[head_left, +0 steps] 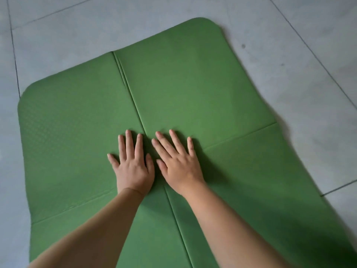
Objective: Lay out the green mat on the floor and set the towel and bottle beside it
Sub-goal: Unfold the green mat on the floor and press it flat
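Flattening green mat (193,89) on tiled floor (289,64): left hand (133,169) and right hand (178,167) spread, palms pressing centre crease; towel, bottle unseen, probably fetched next, placed at 3 o'clock.

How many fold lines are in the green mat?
2. One fold line runs lengthwise down the green mat between the left hand and right hand; the other crosses it under them. More may lie off-frame.

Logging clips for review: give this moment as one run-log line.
green mat: unfolded on tiled floor, creased | left hand: pressed flat on mat | right hand: pressed flat on mat | towel, bottle: not in view
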The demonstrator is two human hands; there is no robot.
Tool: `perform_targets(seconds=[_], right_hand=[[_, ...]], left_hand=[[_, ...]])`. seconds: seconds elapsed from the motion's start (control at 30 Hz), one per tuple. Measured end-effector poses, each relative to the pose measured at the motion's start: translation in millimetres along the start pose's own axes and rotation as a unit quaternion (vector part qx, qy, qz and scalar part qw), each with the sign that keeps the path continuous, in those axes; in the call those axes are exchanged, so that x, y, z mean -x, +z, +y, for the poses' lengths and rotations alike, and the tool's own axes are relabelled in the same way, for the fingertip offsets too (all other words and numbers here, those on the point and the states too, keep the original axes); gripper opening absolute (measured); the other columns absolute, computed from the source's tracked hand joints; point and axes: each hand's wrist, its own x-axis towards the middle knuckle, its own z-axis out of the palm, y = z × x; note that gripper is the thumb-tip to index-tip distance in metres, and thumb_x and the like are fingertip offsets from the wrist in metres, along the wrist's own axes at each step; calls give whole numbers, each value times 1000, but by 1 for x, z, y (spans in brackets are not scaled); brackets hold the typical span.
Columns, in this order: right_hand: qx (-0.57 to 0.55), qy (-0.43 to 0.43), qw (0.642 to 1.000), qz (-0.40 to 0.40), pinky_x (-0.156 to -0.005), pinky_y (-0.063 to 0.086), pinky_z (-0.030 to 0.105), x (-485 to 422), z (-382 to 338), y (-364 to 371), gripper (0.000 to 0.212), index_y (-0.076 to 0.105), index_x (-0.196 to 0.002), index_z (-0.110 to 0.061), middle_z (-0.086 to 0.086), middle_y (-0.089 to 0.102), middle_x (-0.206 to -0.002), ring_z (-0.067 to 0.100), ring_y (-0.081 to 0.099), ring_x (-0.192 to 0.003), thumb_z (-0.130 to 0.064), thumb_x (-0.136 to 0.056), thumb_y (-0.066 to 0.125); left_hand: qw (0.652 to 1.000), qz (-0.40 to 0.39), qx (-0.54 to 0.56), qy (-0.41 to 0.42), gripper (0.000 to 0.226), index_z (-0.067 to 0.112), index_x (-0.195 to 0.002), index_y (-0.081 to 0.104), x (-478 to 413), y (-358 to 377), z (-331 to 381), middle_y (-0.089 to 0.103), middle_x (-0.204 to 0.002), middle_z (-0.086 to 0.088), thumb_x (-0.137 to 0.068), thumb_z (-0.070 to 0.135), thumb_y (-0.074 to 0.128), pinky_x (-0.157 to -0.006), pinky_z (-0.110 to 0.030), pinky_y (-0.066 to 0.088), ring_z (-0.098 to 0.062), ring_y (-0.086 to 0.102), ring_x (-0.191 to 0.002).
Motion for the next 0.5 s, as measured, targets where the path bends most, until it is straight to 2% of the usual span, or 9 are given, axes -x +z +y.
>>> perform_targets(seconds=[0.13, 0.2, 0.27, 0.33, 0.4, 0.5], right_hand=[[5, 22, 999, 29, -115, 12, 48, 11, 42, -9, 52, 23, -147, -32, -14, 15, -156, 19, 13, -146, -39, -96, 24], [8, 50, 998, 35, -116, 12, 43, 15, 60, -16, 51, 22, -147, -33, -16, 14, -155, 19, 13, -146, -39, -97, 24], [14, 88, 995, 40, -116, 4, 38, 19, 82, -20, 51, 10, -148, -36, -20, 1, -154, 16, 4, -146, -40, -99, 24], [35, 136, 989, 44, -113, -6, 35, 26, 110, -26, 49, -8, -142, -39, -21, -15, -149, 11, -9, -144, -44, -99, 14], [55, 194, 979, 36, -112, -10, 39, 36, 133, -34, 48, -15, -138, -43, -19, -22, -148, 8, -18, -140, -49, -94, 3], [51, 301, 952, 16, -114, -5, 50, 42, 140, -42, 55, -7, -147, -36, -15, -22, -151, 16, -14, -144, -48, -95, 7]], left_hand=[[1000, 15, 4, 1, 65, 17, -148, 24, 0, 0, 1, 6, -159, -5, -86, 35, 23, -112, -60, 2, -23, 0, -147], [1000, 16, 7, -2, 65, 18, -148, 24, 0, 0, 1, 6, -159, -4, -85, 34, 23, -112, -59, 2, -23, 0, -147], [1000, 13, 6, -5, 66, 19, -149, 23, 1, -1, 1, 4, -159, -3, -85, 35, 22, -113, -58, 1, -22, -1, -147], [1000, 11, 7, -6, 67, 20, -149, 21, 1, -2, 1, 3, -159, -3, -84, 35, 22, -113, -58, 0, -21, -2, -147], [1000, 8, 9, -4, 67, 19, -149, 21, 1, -2, 2, 2, -159, -3, -84, 35, 22, -113, -58, 0, -22, -2, -147], [1000, 1, 6, -4, 65, 20, -150, 19, 0, -1, 1, 1, -159, -3, -87, 34, 23, -112, -58, -1, -22, -4, -147]])
